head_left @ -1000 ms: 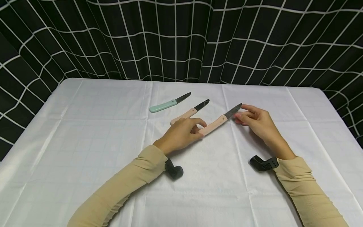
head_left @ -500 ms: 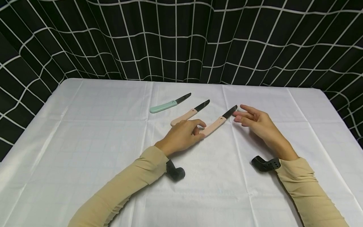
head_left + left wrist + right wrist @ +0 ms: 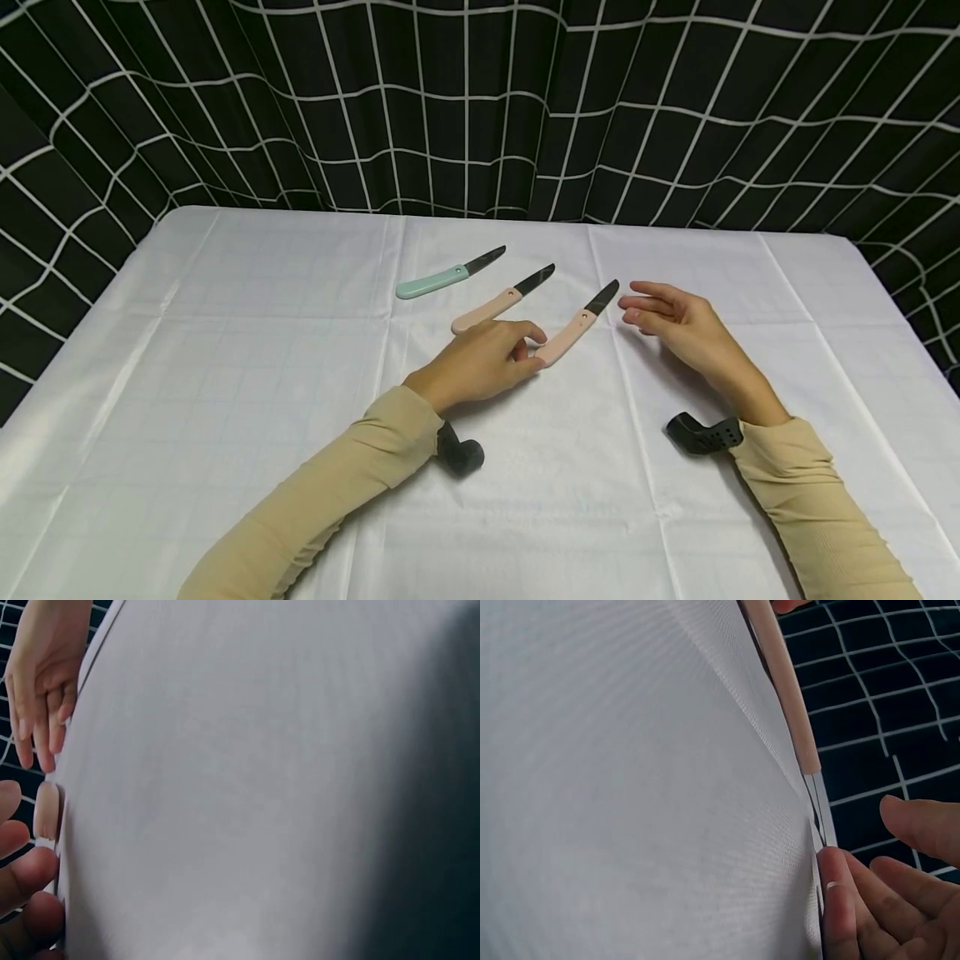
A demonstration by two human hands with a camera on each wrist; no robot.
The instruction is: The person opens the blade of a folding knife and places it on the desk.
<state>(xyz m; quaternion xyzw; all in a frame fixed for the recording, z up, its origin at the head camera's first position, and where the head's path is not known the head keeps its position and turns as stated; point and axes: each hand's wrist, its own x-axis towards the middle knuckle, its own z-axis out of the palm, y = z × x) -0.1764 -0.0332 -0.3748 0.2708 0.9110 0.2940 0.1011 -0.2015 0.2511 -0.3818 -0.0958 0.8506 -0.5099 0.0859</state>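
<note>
Three small knives with dark blades lie slanted side by side on the white cloth in the head view. Leftmost is a mint green-handled knife [image 3: 432, 283], then a pink-handled knife [image 3: 489, 310], then a second pink-handled knife [image 3: 567, 337] at the right. My left hand [image 3: 480, 358] rests on the cloth, thumb and fingertips right at the butt of the right pink knife. Relaxed fingers of my right hand [image 3: 682, 325] stand just beyond that knife's blade tip, holding nothing. Up close in the right wrist view, its pink handle [image 3: 784, 690] shows edge-on.
A white cloth [image 3: 225, 400] with fold creases covers the table. Behind it hangs a black curtain [image 3: 465, 108] with a white grid. Black wrist devices [image 3: 460, 452] stick out from the beige sleeves [image 3: 322, 492].
The right pink knife has come down onto the cloth, its blade tip swinging leftward away from my right hand. My left fingers have loosened at its handle; the other knives stay put.
</note>
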